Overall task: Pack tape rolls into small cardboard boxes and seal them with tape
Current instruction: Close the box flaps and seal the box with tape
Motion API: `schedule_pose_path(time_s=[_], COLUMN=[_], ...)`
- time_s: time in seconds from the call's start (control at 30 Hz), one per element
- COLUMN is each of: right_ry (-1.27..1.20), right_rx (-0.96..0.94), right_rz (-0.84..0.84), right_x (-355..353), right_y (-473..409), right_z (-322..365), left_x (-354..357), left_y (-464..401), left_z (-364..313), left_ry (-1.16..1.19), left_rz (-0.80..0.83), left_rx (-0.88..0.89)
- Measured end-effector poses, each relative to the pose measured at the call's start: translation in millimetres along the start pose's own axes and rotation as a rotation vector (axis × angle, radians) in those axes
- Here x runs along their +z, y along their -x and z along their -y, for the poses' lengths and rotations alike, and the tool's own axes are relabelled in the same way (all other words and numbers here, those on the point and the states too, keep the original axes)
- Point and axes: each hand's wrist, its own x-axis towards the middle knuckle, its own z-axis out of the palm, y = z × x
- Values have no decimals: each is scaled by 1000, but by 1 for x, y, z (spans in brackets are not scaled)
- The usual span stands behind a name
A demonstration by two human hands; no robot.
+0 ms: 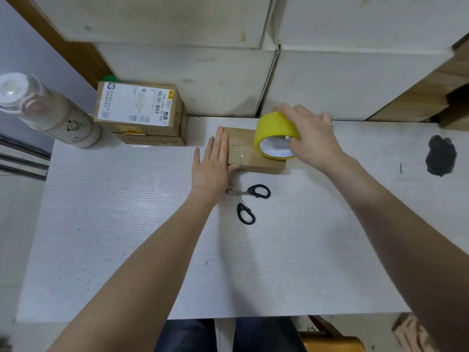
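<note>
Sealing step: box [250,151] pinned by flat left hand [214,163]; tape roll [276,134] gripped by right hand [313,138] over box. Cut needed next (scissors [247,201] just below box).

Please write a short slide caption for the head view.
Left hand steadies small cardboard box while right hand holds yellow tape roll.

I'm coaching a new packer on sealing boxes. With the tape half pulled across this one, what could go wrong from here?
1. The left hand presses only the left end of the small box, so pulling the yellow tape roll with the right hand may slide or tip it.
2. The strip could wander off the flap seam.
3. The scissors lie open just behind the left wrist; reaching back blindly risks a nick.
</note>
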Motion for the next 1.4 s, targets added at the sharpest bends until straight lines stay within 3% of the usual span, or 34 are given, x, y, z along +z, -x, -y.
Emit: schedule_pose_path(time_s=[0.53,0.8,1.0,1.17,1.4], right_ry=[210,126,108,268,275], right_rx=[5,128,257,304,332], right_rz=[220,90,191,302,278], right_x=[-20,-12,-10,-12,5], right_y=[12,6,-8,-4,3], right_z=[-32,-26,-24,-43,-48], left_x=[-3,-3,-5,-5,-5], left_y=[1,1,1,1,1], left_z=[3,3,4,1,0], left_ry=[-4,-3,-33,-42,-27], left_rz=[18,19,19,28,27], left_rx=[32,37,60,72,69])
